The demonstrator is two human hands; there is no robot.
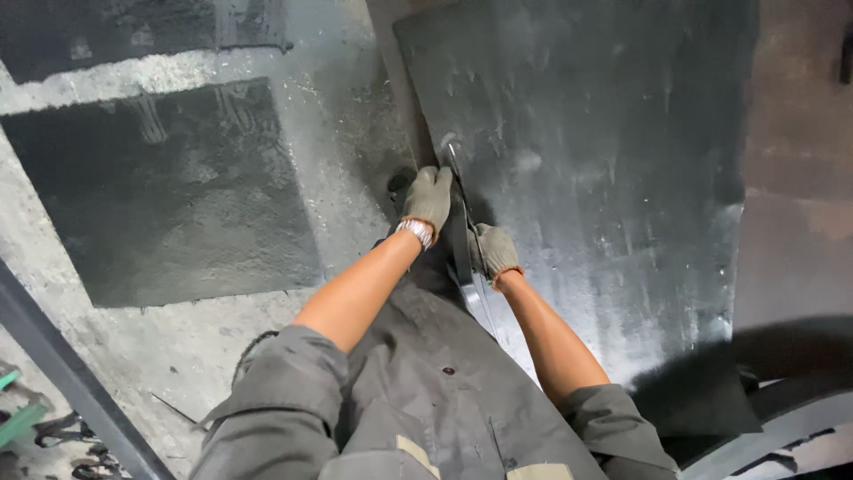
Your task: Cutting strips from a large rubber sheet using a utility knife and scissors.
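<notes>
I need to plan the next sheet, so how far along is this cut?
Done: a slit runs from the near edge of the dark sheet up to the blade. In hand: the gloved left hand and right hand both grip the long shears, tip partway in. Left: most of the sheet beyond the tip looks uncut. Two other dark sheets lie on the floor, untouched.
</notes>
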